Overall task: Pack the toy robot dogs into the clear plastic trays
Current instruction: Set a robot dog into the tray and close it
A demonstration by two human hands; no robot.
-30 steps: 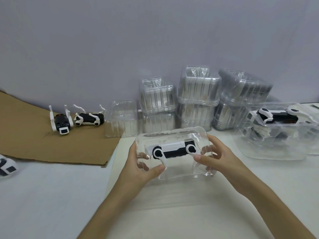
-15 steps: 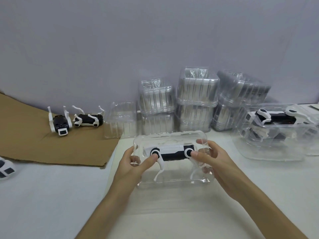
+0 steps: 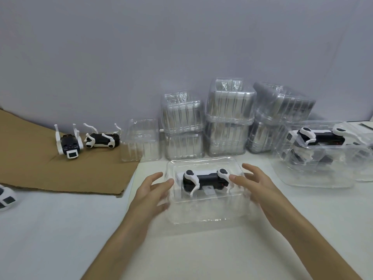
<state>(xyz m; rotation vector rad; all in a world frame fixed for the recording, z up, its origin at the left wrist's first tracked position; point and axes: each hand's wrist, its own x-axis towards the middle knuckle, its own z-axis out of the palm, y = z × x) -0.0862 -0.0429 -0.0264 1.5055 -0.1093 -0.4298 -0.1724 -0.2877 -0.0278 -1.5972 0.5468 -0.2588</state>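
Note:
A clear plastic tray [image 3: 203, 217] lies on the white table in front of me. Inside it a black and white toy robot dog [image 3: 205, 178] lies on its side. My left hand [image 3: 150, 190] is at the tray's left end with fingers straight. My right hand [image 3: 256, 184] is at the right end, fingers spread, fingertips near the dog's rear leg. Two more toy dogs [image 3: 69, 142] [image 3: 102, 139] lie on their backs on brown cardboard [image 3: 30, 166] at the left. A packed tray with a dog [image 3: 321, 154] sits at the right.
Stacks of clear trays [image 3: 229, 118] stand along the grey wall behind, with a single tray [image 3: 141, 142] left of them. A further white toy part [image 3: 6, 199] shows at the left edge.
The tray with the dog has come down from my grip onto the table. Both hands have released it and opened beside its ends.

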